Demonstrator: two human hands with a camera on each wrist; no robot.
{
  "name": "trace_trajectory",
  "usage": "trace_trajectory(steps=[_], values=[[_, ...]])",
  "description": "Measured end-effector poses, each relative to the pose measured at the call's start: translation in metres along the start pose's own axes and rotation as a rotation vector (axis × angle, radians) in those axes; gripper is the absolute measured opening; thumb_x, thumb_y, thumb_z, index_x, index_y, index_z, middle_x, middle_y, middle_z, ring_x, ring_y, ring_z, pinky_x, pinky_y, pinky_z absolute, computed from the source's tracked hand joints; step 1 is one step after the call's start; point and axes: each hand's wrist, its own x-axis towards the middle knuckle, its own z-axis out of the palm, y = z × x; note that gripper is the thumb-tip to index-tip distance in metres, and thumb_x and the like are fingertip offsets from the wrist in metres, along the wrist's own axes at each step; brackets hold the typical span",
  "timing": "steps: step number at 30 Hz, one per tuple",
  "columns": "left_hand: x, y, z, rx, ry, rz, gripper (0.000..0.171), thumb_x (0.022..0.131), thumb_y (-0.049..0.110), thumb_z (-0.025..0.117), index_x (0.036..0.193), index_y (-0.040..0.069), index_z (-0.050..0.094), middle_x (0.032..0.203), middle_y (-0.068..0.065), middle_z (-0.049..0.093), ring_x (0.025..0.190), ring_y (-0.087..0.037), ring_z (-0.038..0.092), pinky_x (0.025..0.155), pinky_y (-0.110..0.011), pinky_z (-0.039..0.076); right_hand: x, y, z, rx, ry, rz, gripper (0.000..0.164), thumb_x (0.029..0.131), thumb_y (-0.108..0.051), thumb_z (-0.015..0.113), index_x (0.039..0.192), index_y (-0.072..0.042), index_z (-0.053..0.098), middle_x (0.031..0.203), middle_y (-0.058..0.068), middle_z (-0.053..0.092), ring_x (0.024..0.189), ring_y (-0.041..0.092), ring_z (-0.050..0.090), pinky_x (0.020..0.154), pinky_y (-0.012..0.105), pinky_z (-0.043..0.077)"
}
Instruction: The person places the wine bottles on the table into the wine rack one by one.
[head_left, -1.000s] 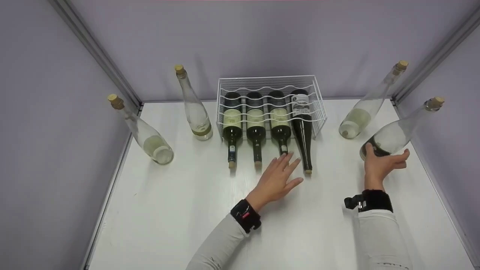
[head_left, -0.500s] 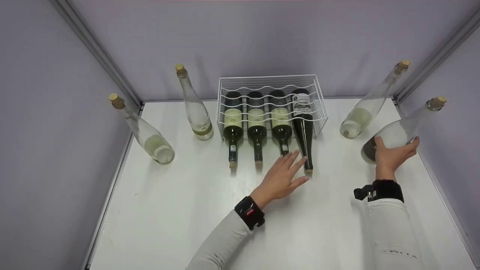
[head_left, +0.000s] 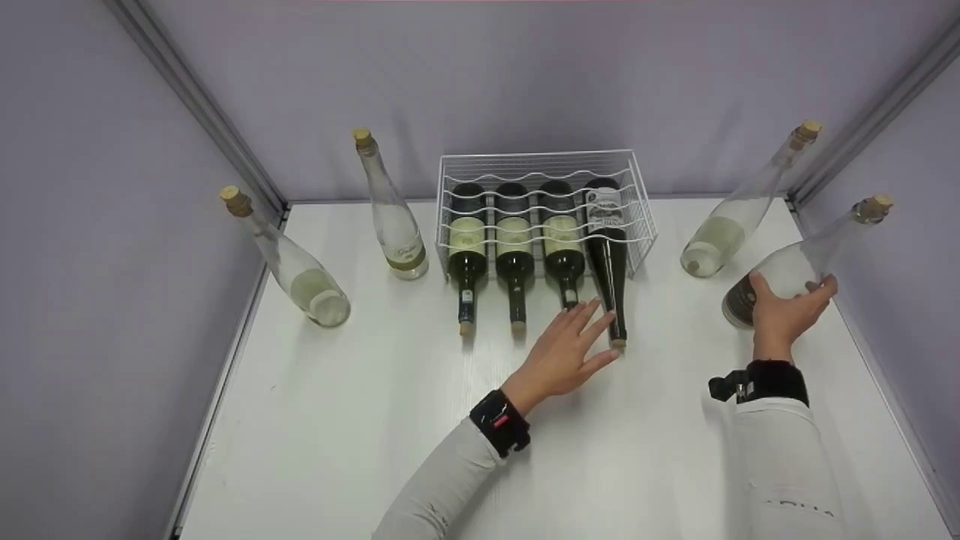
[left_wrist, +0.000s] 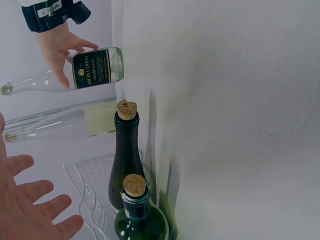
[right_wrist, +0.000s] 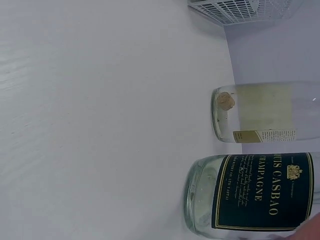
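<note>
My right hand [head_left: 784, 315] grips a clear glass champagne bottle [head_left: 789, 271] by its body, thumb on one side and fingers round the other. The bottle is corked and stands upright at the right of the table; its dark label [right_wrist: 265, 192] shows in the right wrist view. My left hand [head_left: 556, 358] holds nothing, fingers spread over the necks of two dark bottles. Those are a green wine bottle [head_left: 564, 262] and a slimmer dark bottle [head_left: 609, 270], both lying in a white wire rack [head_left: 643, 217]. The left fingers hide the green bottle's cork in the head view.
Two more green wine bottles [head_left: 514, 266] lie in the rack, corks toward me. Behind the gripped bottle stands another clear corked bottle [head_left: 724, 225]. Two clear bottles, one at the far left [head_left: 307, 281] and one nearer the rack [head_left: 397, 232], stand upright. Walls enclose the table [head_left: 337, 435].
My right hand has moved right and forward, its fingers wrapping further round the champagne bottle, which stays in about the same place. The left hand has drifted slightly right.
</note>
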Motion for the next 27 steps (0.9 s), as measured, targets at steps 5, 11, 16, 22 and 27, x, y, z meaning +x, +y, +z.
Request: trace_trajectory(steps=[5,11,16,22,27], values=[[-0.001,-0.001,-0.001,-0.013,-0.007,-0.011,0.062,0.104,0.053,0.034,0.155,0.017,0.032,0.160,-0.011,0.025,0.144,-0.029,0.026,0.115,-0.045,0.024,-0.004,0.000,0.000,0.034,0.010,0.007,0.103,0.078,-0.027,0.083,0.155,-0.026,0.013,0.149,-0.002,0.027,0.135,0.012,0.027,0.109,0.019,0.022],[-0.004,-0.004,-0.003,-0.034,-0.018,-0.025,0.063,0.104,0.053,0.033,0.155,0.016,0.032,0.160,-0.012,0.024,0.145,-0.028,0.024,0.116,-0.045,0.023,-0.013,-0.002,0.002,0.062,0.020,0.012,0.104,0.077,-0.023,0.085,0.155,-0.025,0.016,0.150,-0.001,0.027,0.135,0.013,0.028,0.109,0.020,0.023],[-0.009,-0.009,-0.004,-0.035,-0.016,-0.038,0.064,0.104,0.053,0.031,0.155,0.015,0.031,0.159,-0.013,0.025,0.145,-0.030,0.024,0.116,-0.046,0.022,-0.022,-0.003,0.004,0.058,0.014,-0.034,0.102,0.076,-0.021,0.085,0.154,-0.023,0.020,0.147,-0.001,0.030,0.133,0.011,0.028,0.109,0.021,0.025],[-0.013,-0.014,-0.006,-0.063,-0.012,-0.063,0.063,0.104,0.053,0.032,0.155,0.015,0.032,0.159,-0.013,0.025,0.147,-0.026,0.020,0.116,-0.045,0.020,-0.034,-0.005,0.006,0.010,0.003,-0.112,0.098,0.074,-0.020,0.086,0.151,-0.020,0.027,0.134,-0.004,0.034,0.128,0.014,0.032,0.107,0.025,0.028],[-0.016,-0.018,-0.008,-0.081,-0.005,-0.072,0.063,0.104,0.053,0.033,0.154,0.014,0.032,0.159,-0.011,0.025,0.146,-0.027,0.023,0.117,-0.043,0.019,-0.046,-0.008,0.008,-0.033,-0.017,-0.156,0.095,0.073,-0.021,0.087,0.149,-0.020,0.030,0.129,-0.007,0.035,0.125,0.015,0.034,0.104,0.029,0.029]])
